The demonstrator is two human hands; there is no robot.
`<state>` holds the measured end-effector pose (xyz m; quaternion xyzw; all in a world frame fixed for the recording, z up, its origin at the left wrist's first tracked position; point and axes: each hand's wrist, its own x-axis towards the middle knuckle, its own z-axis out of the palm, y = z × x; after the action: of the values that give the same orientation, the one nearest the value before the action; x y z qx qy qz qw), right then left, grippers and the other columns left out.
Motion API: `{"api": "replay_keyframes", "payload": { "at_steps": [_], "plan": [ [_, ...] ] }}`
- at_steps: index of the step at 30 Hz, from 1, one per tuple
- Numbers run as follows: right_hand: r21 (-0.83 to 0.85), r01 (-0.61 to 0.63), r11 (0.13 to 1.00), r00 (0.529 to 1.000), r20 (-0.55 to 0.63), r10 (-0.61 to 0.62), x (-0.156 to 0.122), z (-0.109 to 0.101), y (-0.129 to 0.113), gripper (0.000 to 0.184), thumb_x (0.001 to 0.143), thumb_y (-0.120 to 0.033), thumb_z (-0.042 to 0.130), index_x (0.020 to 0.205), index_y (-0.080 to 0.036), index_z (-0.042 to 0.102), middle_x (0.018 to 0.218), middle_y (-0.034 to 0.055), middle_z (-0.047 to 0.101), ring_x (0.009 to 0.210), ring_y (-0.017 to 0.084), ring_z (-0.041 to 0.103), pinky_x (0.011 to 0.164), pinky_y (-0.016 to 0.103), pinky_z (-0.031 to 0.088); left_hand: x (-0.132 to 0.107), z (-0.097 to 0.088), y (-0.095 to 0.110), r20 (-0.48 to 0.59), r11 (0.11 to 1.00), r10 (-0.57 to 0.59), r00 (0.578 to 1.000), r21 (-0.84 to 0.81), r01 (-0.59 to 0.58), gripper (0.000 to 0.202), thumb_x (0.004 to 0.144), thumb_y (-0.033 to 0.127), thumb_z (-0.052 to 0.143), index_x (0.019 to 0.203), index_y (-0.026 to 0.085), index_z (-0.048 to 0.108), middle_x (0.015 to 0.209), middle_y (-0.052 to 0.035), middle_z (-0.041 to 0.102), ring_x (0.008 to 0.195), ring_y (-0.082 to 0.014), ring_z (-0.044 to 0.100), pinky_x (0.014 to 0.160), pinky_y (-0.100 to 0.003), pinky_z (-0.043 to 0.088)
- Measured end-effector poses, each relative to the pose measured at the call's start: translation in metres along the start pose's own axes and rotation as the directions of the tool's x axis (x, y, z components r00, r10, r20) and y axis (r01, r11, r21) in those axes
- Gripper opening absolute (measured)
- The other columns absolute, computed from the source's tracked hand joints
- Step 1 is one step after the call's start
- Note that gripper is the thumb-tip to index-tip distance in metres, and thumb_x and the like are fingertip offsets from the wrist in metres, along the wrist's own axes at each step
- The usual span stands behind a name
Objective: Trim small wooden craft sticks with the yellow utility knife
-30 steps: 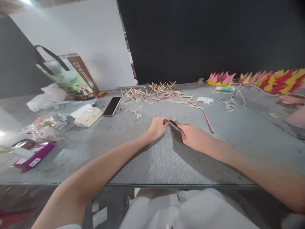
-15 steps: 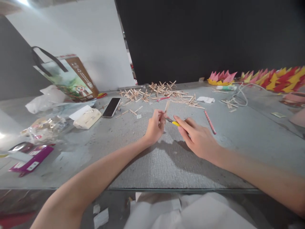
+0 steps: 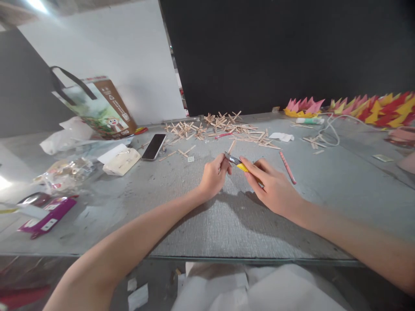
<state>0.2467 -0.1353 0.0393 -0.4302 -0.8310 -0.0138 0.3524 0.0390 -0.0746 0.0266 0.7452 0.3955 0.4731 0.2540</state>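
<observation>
Over the middle of the grey table, my left hand (image 3: 213, 178) pinches a flat wooden stick (image 3: 232, 146), which points up and away from me. My right hand (image 3: 276, 188) grips a yellow utility knife (image 3: 241, 166), index finger laid along its body. The metal blade end lies at the stick just by my left fingertips; whether it cuts in cannot be made out. Behind my hands is a pile of wooden sticks (image 3: 223, 125), many of them crossed. A pink patterned pencil-like stick (image 3: 287, 167) lies right of my right hand.
To the left are a phone (image 3: 154, 147), a tissue pack (image 3: 121, 160), a paper bag (image 3: 106, 112) and a purple packet (image 3: 48, 218). On the right lie a glue stick (image 3: 309, 120), a white cable (image 3: 333, 134) and folded paper pieces (image 3: 385, 111). A black panel (image 3: 285, 52) stands behind.
The knife blade has swung up, with more of its metal showing beside the stick. My left fingers have shifted around the stick, which leans slightly more. The view has moved a little.
</observation>
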Motion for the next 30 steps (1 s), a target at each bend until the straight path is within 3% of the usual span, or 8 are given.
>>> {"api": "replay_keyframes", "payload": {
  "at_steps": [13, 22, 30],
  "plan": [
    [0.038, 0.005, 0.999, 1.0, 0.011, -0.005, -0.001, 0.0, 0.0, 0.051, 0.113, -0.035, 0.041, 0.16, -0.018, 0.05, 0.103, 0.0113, 0.062, 0.085, 0.022, 0.065, 0.08, 0.037, 0.054, 0.0, 0.001, -0.001, 0.009, 1.0, 0.005, 1.0, -0.006, -0.005, 0.029, 0.106, 0.026, 0.041, 0.078, 0.022, 0.046, 0.068, 0.0034, 0.056, 0.061, -0.0104, 0.049, 0.065, -0.024, 0.038],
    [0.043, -0.012, 0.999, 0.999, 0.031, 0.011, -0.002, 0.0, 0.0, 0.051, 0.112, -0.034, 0.041, 0.161, -0.021, 0.049, 0.102, 0.0098, 0.061, 0.077, 0.021, 0.063, 0.074, 0.036, 0.052, -0.001, 0.001, -0.001, -0.011, 0.999, 0.04, 0.999, -0.023, -0.04, 0.029, 0.106, 0.024, 0.042, 0.077, 0.022, 0.043, 0.067, 0.0042, 0.051, 0.06, -0.01, 0.043, 0.062, -0.024, 0.035],
    [0.07, 0.004, 0.998, 1.0, 0.001, -0.004, -0.002, -0.001, -0.001, 0.05, 0.113, -0.033, 0.04, 0.159, -0.019, 0.05, 0.099, 0.0083, 0.059, 0.073, 0.019, 0.058, 0.069, 0.035, 0.049, 0.002, 0.002, -0.009, -0.055, 0.993, 0.115, 0.992, 0.008, -0.115, 0.036, 0.109, 0.038, 0.042, 0.077, 0.023, 0.037, 0.062, 0.006, 0.04, 0.054, -0.0097, 0.034, 0.054, -0.024, 0.028]
  ]
}}
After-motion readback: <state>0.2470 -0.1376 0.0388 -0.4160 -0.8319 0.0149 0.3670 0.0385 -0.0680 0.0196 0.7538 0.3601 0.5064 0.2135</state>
